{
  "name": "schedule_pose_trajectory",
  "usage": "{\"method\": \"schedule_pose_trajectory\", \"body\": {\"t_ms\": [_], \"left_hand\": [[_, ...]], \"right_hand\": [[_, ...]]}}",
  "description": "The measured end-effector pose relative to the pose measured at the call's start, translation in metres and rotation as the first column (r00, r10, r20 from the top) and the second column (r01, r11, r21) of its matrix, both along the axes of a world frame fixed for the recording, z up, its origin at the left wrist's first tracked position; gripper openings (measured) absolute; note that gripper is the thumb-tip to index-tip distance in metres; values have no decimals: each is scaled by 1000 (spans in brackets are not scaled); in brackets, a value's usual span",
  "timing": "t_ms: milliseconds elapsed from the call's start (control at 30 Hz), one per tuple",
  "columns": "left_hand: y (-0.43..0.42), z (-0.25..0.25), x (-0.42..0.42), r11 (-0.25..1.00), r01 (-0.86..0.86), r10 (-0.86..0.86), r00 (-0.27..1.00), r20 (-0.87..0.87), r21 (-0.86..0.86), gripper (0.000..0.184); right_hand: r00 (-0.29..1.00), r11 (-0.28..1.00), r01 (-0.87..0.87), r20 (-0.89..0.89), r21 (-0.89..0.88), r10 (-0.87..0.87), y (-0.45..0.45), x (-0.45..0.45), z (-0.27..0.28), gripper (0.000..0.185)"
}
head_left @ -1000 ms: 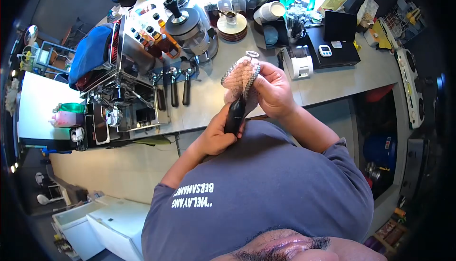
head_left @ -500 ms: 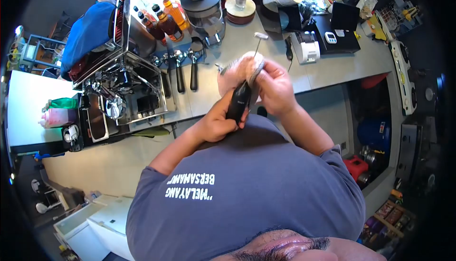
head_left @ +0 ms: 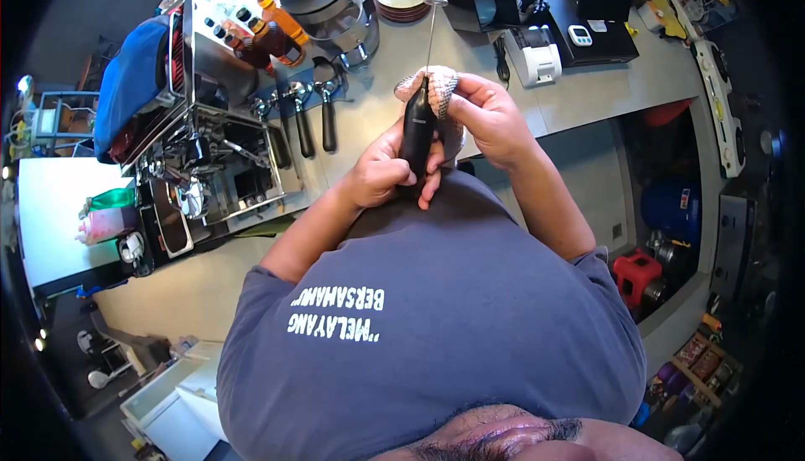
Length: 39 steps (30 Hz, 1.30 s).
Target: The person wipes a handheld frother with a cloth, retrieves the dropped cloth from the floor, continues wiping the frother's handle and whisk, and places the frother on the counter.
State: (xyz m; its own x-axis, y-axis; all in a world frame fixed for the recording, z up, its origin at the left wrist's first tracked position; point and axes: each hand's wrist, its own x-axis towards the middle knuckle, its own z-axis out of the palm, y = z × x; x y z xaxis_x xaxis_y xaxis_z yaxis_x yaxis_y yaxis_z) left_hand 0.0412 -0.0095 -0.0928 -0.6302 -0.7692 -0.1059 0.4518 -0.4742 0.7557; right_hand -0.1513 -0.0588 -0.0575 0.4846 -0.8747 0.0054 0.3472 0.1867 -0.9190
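Note:
A black handheld milk frother (head_left: 418, 130) points away from me, its thin metal wand rising from the handle to a small whisk head. My left hand (head_left: 384, 168) is closed around the handle's lower part. A light, textured cloth (head_left: 442, 90) with a dark patterned edge is bunched at the top of the handle, around the wand's base. My right hand (head_left: 493, 121) pinches this cloth between thumb and fingers; part of it hangs down behind the handle.
An espresso machine (head_left: 222, 159) stands at the left. Several portafilters (head_left: 327, 109) lie on the counter (head_left: 377, 113), with syrup bottles (head_left: 277, 38) and a grinder (head_left: 331, 21) behind. A small white printer (head_left: 534, 57) and stacked saucers (head_left: 402, 10) are farther off.
The cloth has gone from higher on the wand down to the handle's top. The frother now stands more upright in view, its whisk farther from me. The camera view has shifted slightly.

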Motion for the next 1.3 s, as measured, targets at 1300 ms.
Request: {"method": "schedule_pose_trajectory", "body": {"t_ms": [1300], "left_hand": [[-8,-10,-56,706,-661,686,548,478,-255,49]], "right_hand": [[894,871,-447,151,205,423,-98,-3,-66,24]]}}
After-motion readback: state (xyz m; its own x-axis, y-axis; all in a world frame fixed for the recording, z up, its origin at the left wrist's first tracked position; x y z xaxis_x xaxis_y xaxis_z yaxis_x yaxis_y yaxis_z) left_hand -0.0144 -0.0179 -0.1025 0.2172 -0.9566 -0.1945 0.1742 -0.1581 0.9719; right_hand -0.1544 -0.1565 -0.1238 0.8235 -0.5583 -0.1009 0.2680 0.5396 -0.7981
